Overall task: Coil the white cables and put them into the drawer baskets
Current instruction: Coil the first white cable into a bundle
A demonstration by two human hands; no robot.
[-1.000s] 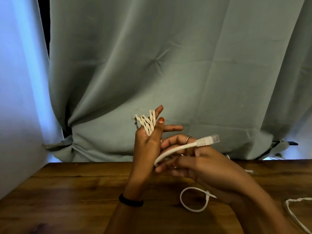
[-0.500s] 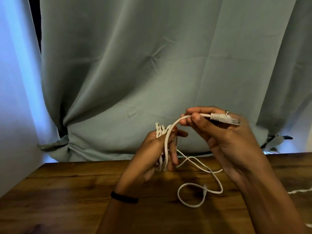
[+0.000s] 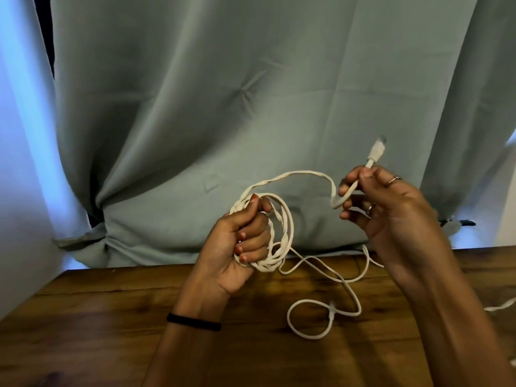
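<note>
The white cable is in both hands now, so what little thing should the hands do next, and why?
Probably the right hand should bring its plug end over and lay one more loop onto the bundle. The left hand already grips several loops of the white cable, but a loose stretch arcs between the hands, and more slack lies uncoiled on the wooden table.

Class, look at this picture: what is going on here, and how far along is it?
A person is coiling a white cable above a wooden table. The left hand grips a bundle of loops, while the right hand pinches the cable near its plug. A loose length trails on the table, so the coil is not yet done. No drawer basket is in view.
</note>
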